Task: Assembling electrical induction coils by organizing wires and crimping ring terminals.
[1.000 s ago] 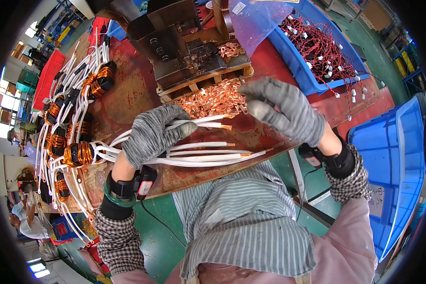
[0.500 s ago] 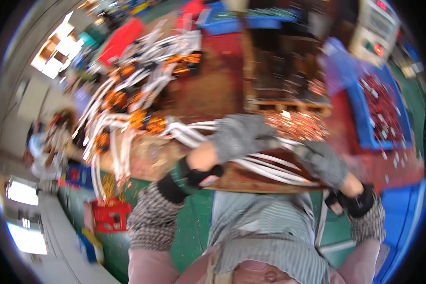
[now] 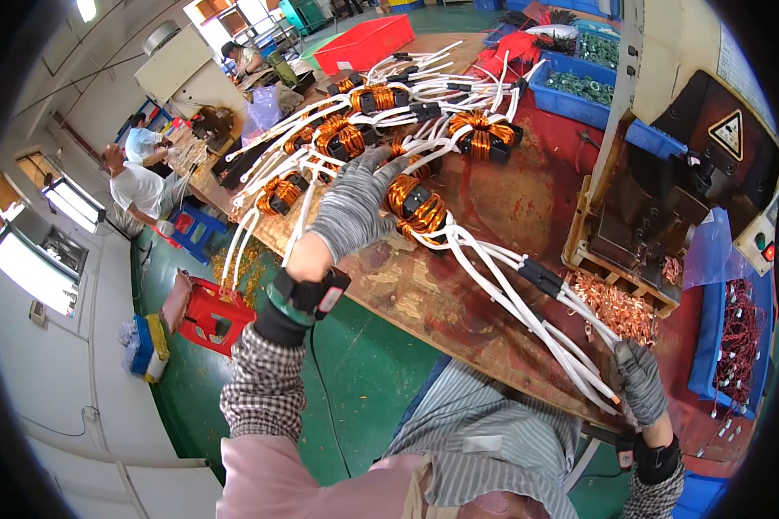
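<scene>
My left hand point(image 3: 352, 203), in a grey striped glove, lies among copper-wound coils with its fingers stretched out. Just to its right sits an orange copper coil point(image 3: 417, 208) with a black core, close to the thumb. Long white cables point(image 3: 502, 290) run from this coil toward the table's front right edge, and a black sleeve point(image 3: 541, 277) covers part of them. My right hand point(image 3: 640, 381), gloved too, is closed around the end of a white cable by that edge. Bare copper shows at another cable tip. The right fingertips are partly hidden.
More coils point(image 3: 485, 137) with white leads crowd the far left of the wooden table point(image 3: 389, 294). A machine point(image 3: 640, 203) with a warning triangle stands at right, copper scraps point(image 3: 614, 307) before it. Blue bins point(image 3: 571, 91) hold small parts. A red stool point(image 3: 208, 316) and two people are left.
The view has swung left. My left hand has left the white cables over the table front and reached leftward to the coils. My right hand stays by the cable ends.
</scene>
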